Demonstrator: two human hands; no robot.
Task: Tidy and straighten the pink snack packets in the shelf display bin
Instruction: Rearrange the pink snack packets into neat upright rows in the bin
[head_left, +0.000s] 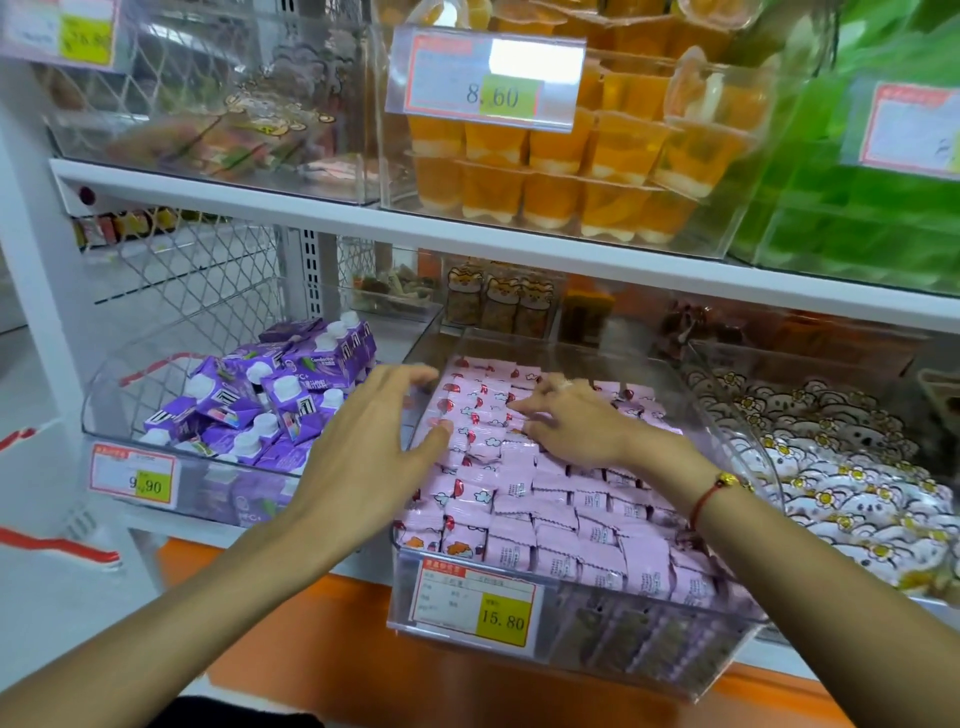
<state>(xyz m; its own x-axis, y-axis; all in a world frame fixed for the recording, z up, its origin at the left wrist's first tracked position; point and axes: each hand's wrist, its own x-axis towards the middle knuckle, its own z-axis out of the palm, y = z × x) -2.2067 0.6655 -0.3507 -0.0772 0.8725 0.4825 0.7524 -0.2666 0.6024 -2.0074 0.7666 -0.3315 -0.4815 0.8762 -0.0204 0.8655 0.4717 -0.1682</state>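
Many pink snack packets (545, 525) lie in rows inside a clear plastic display bin (597, 660) on the lower shelf. My left hand (374, 441) hovers at the bin's left wall with fingers spread and straight, its thumb tip touching a packet near the left edge. My right hand (571, 421) rests on the packets in the middle back of the bin, fingers bent down onto them; whether it holds a packet is hidden. A red cord bracelet sits on the right wrist.
A bin of purple cartons (260, 405) stands to the left, a bin of white flower-print packets (841, 467) to the right. Price tag 15.80 (475, 605) hangs on the pink bin's front. The upper shelf (467, 234) with orange jelly cups (571, 171) overhangs above.
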